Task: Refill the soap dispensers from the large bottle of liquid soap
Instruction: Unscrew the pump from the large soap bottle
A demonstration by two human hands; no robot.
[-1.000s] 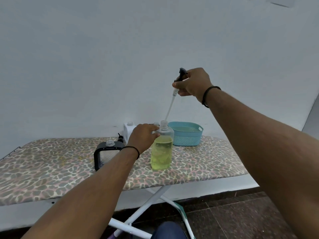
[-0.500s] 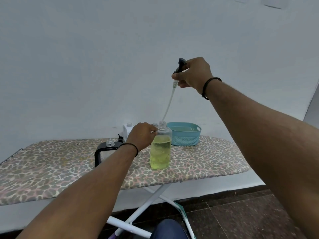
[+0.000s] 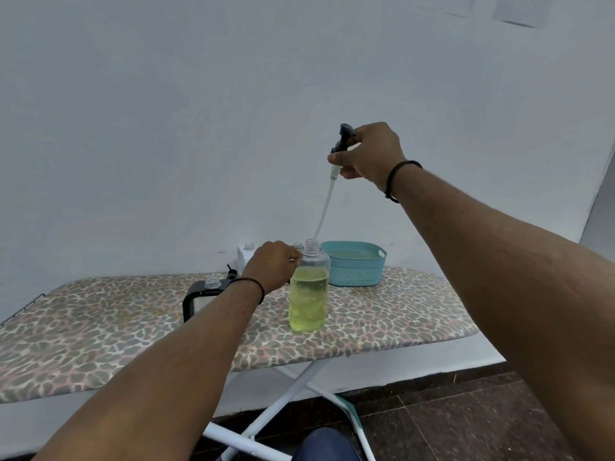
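— How many things do you count on that board from the head camera?

— One ironing board (image 3: 100,331) with a leopard-print cover. On it, one clear soap dispenser (image 3: 308,291) holding yellow-green liquid, its threaded neck open. One black-framed dispenser (image 3: 196,299) to its left, also uncapped. One white bottle (image 3: 244,256) at the back by the wall, mostly hidden. One teal basket (image 3: 354,264) on the right. There may be another neck behind the clear one; I can't tell.

— And the hands?

— Two. The left hand (image 3: 274,264) grips the clear dispenser at its shoulder, fingers curled round it. The right hand (image 3: 369,154) pinches the black pump head (image 3: 342,141) high in the air, and its clear dip tube (image 3: 324,207) slants down with the tip just at the bottle's mouth.

— Any room to move?

— The dispenser stands near the board's front edge, just beside the basket but not touching it. Bare cover spreads wide to the left. A blank wall (image 3: 166,128) rises behind, open air round the raised pump.

— Different from a second ago?

— The right hand has lifted the pump higher, so the tube is nearly out of the neck. The left hand keeps its hold, and the bottle hasn't shifted on the board
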